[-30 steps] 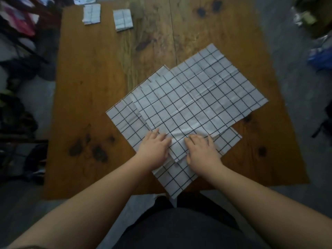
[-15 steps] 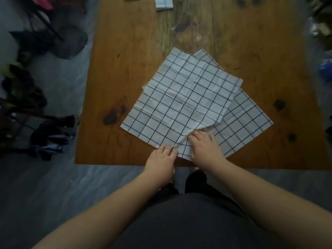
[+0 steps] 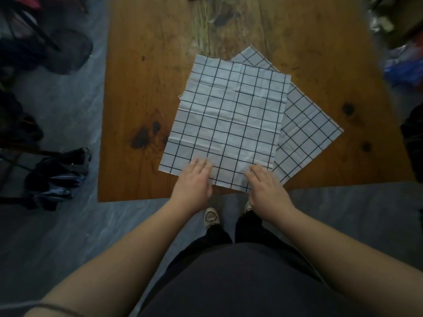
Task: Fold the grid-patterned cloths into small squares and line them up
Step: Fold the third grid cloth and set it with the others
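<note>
Where the top cloth [image 3: 225, 120] overlaps it, most of the lower cloth [image 3: 306, 133] is hidden; clutter at both floor sides is too blurry to identify. Both cloths lie flat toward the table's [image 3: 137, 99] near edge. Left hand [image 3: 192, 183] presses the top cloth's near-left corner area, fingers spread flat, gripping nothing. Right hand [image 3: 265, 186] lies flat on its near-right corner, fingers loosely apart.
</note>
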`<action>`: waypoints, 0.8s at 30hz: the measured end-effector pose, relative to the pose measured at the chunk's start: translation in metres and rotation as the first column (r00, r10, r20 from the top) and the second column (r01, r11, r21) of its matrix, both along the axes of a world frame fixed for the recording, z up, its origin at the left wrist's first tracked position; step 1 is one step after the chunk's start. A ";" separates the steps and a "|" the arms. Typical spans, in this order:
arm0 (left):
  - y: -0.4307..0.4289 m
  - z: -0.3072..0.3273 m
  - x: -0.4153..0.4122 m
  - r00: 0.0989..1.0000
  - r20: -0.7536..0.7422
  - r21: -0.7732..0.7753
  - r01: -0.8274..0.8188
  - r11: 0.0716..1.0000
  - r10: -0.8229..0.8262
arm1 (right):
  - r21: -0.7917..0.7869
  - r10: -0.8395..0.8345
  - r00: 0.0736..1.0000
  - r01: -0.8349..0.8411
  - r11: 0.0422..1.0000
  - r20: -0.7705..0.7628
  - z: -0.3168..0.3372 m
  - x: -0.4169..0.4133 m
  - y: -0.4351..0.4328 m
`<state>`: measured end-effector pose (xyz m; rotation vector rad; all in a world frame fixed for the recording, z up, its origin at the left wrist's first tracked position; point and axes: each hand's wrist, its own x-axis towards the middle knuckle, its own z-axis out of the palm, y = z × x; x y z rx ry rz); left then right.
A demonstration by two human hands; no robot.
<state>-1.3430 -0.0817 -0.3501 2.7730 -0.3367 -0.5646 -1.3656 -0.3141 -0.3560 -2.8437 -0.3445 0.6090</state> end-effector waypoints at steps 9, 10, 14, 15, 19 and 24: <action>0.042 -0.021 0.000 0.989 -0.109 0.154 0.120 0.981 -0.104 | -0.060 0.052 0.999 -0.052 0.997 -0.005 -0.022 -0.021 0.011; 0.042 -0.021 -0.005 0.990 -0.093 0.154 0.121 0.981 -0.107 | -0.049 0.053 0.999 -0.053 0.997 0.001 -0.024 -0.022 0.007; 0.041 -0.021 -0.030 0.991 -0.067 0.120 0.126 0.985 -0.118 | -0.055 0.062 0.997 -0.060 0.997 0.035 -0.031 -0.030 -0.012; 0.041 -0.022 -0.037 0.989 -0.055 0.115 0.144 0.983 -0.138 | -0.062 0.072 0.997 -0.070 0.996 0.035 -0.032 -0.032 -0.016; 0.044 -0.032 -0.055 0.984 0.051 0.096 0.163 0.982 -0.168 | -0.076 0.099 0.993 -0.094 0.993 0.064 -0.030 -0.035 -0.025; 0.049 -0.039 -0.054 0.987 0.093 0.081 0.127 0.989 -0.134 | -0.109 0.151 0.986 -0.143 0.984 0.070 -0.032 -0.033 -0.020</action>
